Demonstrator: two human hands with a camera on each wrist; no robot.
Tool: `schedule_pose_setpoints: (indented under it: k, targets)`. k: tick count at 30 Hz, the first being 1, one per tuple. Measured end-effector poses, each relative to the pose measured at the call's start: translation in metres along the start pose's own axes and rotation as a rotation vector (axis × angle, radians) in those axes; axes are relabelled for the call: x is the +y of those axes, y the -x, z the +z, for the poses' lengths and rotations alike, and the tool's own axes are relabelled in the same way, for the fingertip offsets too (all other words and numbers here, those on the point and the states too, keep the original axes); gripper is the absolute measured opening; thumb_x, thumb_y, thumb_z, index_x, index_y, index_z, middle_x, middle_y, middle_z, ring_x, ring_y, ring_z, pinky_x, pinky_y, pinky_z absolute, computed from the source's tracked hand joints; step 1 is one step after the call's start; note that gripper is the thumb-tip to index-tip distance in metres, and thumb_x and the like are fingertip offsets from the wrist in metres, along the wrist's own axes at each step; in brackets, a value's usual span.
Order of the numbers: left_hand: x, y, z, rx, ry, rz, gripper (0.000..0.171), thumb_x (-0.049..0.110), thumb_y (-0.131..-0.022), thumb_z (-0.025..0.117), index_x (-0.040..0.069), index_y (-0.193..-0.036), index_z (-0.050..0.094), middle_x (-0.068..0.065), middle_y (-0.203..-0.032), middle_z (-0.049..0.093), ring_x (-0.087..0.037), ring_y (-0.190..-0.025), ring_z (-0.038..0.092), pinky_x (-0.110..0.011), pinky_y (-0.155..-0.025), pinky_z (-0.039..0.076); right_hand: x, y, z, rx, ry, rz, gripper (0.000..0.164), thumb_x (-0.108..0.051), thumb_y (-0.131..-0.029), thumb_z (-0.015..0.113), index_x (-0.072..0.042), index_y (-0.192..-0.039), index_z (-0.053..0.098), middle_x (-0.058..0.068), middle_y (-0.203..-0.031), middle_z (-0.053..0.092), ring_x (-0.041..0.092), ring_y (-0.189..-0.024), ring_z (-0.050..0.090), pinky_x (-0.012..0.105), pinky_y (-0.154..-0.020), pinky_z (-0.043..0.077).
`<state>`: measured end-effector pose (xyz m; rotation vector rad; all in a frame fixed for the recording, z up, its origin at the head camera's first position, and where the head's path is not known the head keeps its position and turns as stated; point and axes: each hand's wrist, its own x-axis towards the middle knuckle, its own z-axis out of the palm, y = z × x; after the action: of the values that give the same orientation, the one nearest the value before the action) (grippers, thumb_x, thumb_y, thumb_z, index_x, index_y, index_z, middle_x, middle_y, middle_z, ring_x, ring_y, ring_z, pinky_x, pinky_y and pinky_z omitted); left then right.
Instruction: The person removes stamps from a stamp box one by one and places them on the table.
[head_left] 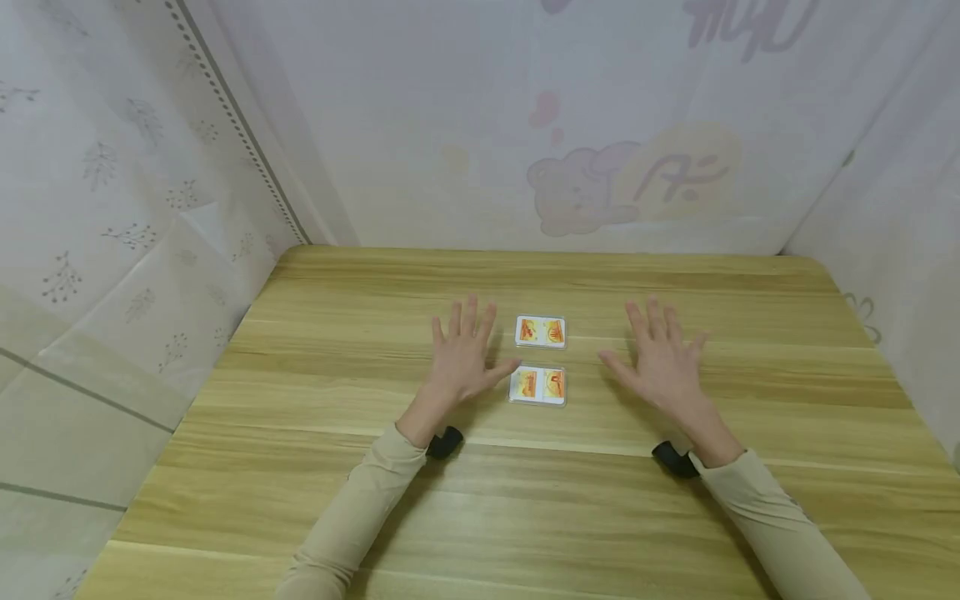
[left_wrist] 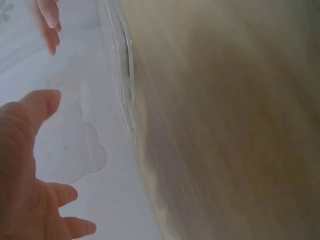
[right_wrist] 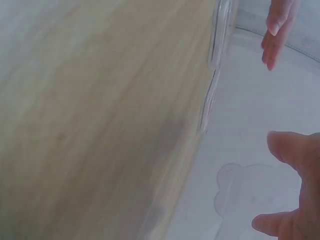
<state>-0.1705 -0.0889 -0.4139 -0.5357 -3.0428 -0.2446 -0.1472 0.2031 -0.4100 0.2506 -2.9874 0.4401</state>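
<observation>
Two flat clear cases with orange-and-white printed faces lie on the wooden table, one behind the other. The far case [head_left: 541, 332] sits between the hands; the near case [head_left: 537, 386] is just in front of it. To their left, my left hand [head_left: 461, 358] is spread with straight fingers, its thumb tip overlapping the near case's corner in the head view. My right hand [head_left: 666, 360] is spread likewise on the right, apart from both cases. Both wrist views show the hands raised above the tabletop, holding nothing, with the cases [left_wrist: 122, 55] seen edge-on.
The wood-grain table [head_left: 525, 517] reaches back to a pale curtain [head_left: 420, 125] with a printed bear. Patterned cloth [head_left: 135, 167] hangs along the left side, and more cloth [head_left: 900, 225] along the right. A black wrist device [head_left: 446, 443] sits beneath the left wrist, another [head_left: 674, 460] beneath the right.
</observation>
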Motion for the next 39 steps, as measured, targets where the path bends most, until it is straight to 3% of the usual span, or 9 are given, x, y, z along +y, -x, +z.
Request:
schedule_pose_setpoints:
  k: [7, 13, 17, 23, 31, 39]
  targets:
    - [0.002, 0.001, 0.001, 0.020, 0.219, 0.127, 0.091, 0.056, -0.077, 0.067, 0.006, -0.144, 0.032, -0.019, -0.149, 0.029, -0.039, -0.135, 0.025, -0.063, -0.105, 0.018, -0.006, -0.002, 0.005, 0.038, -0.093, -0.043, 0.084, -0.050, -0.084, 0.060, -0.005, -0.146, 0.026, 0.025, -0.148, 0.024, 0.049, -0.133, 0.020, 0.076, -0.094, 0.013]
    - [0.004, 0.000, 0.004, -0.005, 0.411, 0.209, 0.081, 0.042, -0.070, 0.079, 0.001, -0.132, 0.047, -0.015, -0.134, 0.049, -0.032, -0.124, 0.043, -0.049, -0.103, 0.033, -0.012, -0.002, 0.009, 0.106, -0.220, -0.148, 0.078, -0.037, -0.081, 0.070, 0.006, -0.137, 0.037, 0.029, -0.135, 0.041, 0.048, -0.123, 0.037, 0.063, -0.098, 0.030]
    - [0.005, -0.001, 0.007, -0.054, 0.544, 0.262, 0.076, 0.030, -0.068, 0.083, -0.005, -0.127, 0.050, -0.017, -0.129, 0.052, -0.032, -0.119, 0.047, -0.044, -0.101, 0.037, -0.017, -0.002, 0.011, 0.068, -0.300, -0.141, 0.075, -0.034, -0.080, 0.072, 0.006, -0.135, 0.039, 0.030, -0.131, 0.044, 0.046, -0.120, 0.041, 0.059, -0.097, 0.035]
    - [0.006, -0.001, 0.011, -0.158, 0.691, 0.254, 0.075, 0.018, -0.066, 0.085, -0.007, -0.126, 0.047, -0.018, -0.125, 0.053, -0.030, -0.114, 0.050, -0.041, -0.100, 0.038, -0.027, -0.002, 0.014, -0.015, -0.394, -0.132, 0.073, -0.029, -0.080, 0.074, 0.006, -0.134, 0.040, 0.028, -0.126, 0.049, 0.042, -0.117, 0.045, 0.056, -0.093, 0.040]
    - [0.008, -0.001, 0.014, -0.206, 0.729, 0.281, 0.076, 0.011, -0.065, 0.085, -0.009, -0.126, 0.045, -0.019, -0.124, 0.053, -0.030, -0.112, 0.051, -0.039, -0.100, 0.038, -0.039, -0.005, 0.020, -0.109, -0.475, -0.115, 0.079, -0.023, -0.070, 0.082, 0.005, -0.132, 0.042, 0.025, -0.120, 0.053, 0.038, -0.110, 0.051, 0.051, -0.090, 0.044]
    - [0.009, -0.001, 0.013, -0.229, 0.705, 0.289, 0.074, 0.007, -0.065, 0.084, -0.011, -0.125, 0.045, -0.021, -0.123, 0.052, -0.032, -0.114, 0.050, -0.039, -0.101, 0.037, -0.046, -0.003, 0.026, -0.120, -0.480, -0.180, 0.079, -0.020, -0.063, 0.087, 0.006, -0.125, 0.048, 0.022, -0.112, 0.057, 0.035, -0.104, 0.054, 0.049, -0.088, 0.044]
